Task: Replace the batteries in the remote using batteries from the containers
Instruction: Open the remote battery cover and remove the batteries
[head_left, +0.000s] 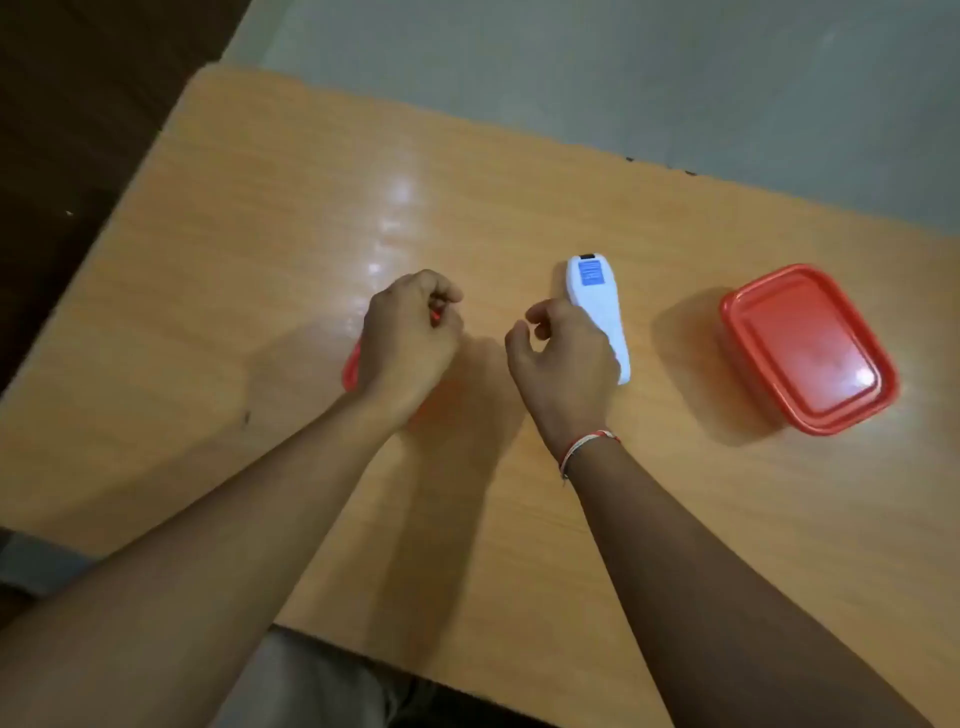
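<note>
A white remote (597, 306) lies face down on the wooden table (260, 234), its blue label toward the far end. My right hand (563, 353) rests beside and partly over its near end, fingers loosely curled and apart, holding nothing that I can see. My left hand (410, 338) is curled over a red-lidded container (351, 370), which it hides almost entirely; only a red edge shows at its left and a red sliver by the fingertips. A second container with a shut red lid (808, 348) stands to the right of the remote.
The table's far edge runs diagonally along a grey-green floor (623, 78). Its left edge borders a dark area. The near edge is by my lap, between my forearms.
</note>
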